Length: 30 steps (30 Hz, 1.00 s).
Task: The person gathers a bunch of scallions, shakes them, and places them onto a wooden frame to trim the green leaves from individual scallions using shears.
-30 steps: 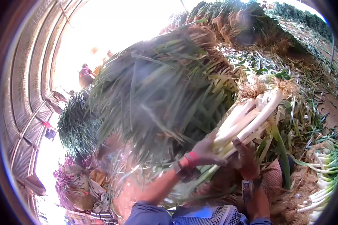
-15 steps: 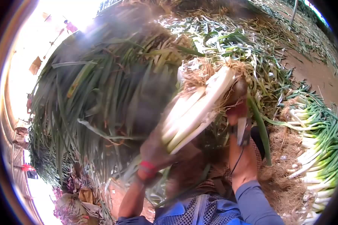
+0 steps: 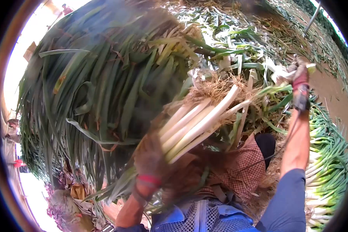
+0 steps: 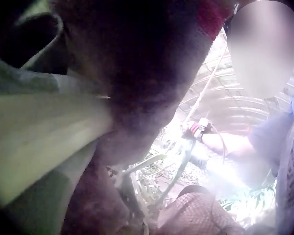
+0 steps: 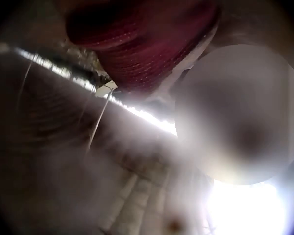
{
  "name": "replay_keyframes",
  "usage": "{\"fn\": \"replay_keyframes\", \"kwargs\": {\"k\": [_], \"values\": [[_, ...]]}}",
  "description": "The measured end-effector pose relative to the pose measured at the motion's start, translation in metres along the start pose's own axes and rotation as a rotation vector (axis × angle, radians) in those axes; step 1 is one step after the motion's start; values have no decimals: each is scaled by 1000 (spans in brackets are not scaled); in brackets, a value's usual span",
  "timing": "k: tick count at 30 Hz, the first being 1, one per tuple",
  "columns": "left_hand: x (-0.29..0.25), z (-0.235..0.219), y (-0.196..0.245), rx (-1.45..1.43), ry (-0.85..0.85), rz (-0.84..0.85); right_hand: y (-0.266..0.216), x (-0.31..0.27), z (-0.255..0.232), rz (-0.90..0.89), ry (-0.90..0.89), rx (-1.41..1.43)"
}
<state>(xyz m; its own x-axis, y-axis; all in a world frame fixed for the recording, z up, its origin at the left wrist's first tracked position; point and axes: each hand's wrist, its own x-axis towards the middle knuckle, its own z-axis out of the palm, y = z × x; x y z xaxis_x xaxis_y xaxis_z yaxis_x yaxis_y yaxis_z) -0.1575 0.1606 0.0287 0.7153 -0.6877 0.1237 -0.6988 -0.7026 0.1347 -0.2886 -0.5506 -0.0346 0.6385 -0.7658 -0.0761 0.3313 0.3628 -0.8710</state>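
Left hand (image 3: 152, 160), gloved and blurred, is grasping the leek bundle (image 3: 197, 125) at its lower end; the roots (image 3: 220, 87) are pointing up and away from the body. The checked cloth (image 3: 245, 164) is lying below and to the right of the leek bundle. The right hand (image 3: 300, 73), also gloved, is extending beyond the leek bundle, to its right, and is clenching around a pale piece of leaf (image 3: 276, 71). The leek row (image 3: 323, 162) is lying on the ground, well to the right of the leek bundle. The large leek pile (image 3: 104, 77) is rising to the left of the leek bundle. Leaf scraps (image 3: 228, 33) are covering the ground beyond the leek bundle. A pole (image 3: 313, 17) is standing farther off, to its right.
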Motion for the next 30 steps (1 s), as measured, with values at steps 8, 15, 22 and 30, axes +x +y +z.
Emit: {"fn": "replay_keyframes", "kwargs": {"k": [8, 15, 22, 30], "values": [[0, 12, 34, 107, -93, -11, 42, -220, 316, 78, -650, -1478], [-8, 20, 38, 263, -65, 85, 106, -234, 351, -8, -923, -1838], [-7, 14, 29, 240, -103, 114, 127, -207, 335, -117, -734, -1769], [-17, 13, -12, 218, -50, 77, 55, -118, 126, -110, 94, -2227]]}}
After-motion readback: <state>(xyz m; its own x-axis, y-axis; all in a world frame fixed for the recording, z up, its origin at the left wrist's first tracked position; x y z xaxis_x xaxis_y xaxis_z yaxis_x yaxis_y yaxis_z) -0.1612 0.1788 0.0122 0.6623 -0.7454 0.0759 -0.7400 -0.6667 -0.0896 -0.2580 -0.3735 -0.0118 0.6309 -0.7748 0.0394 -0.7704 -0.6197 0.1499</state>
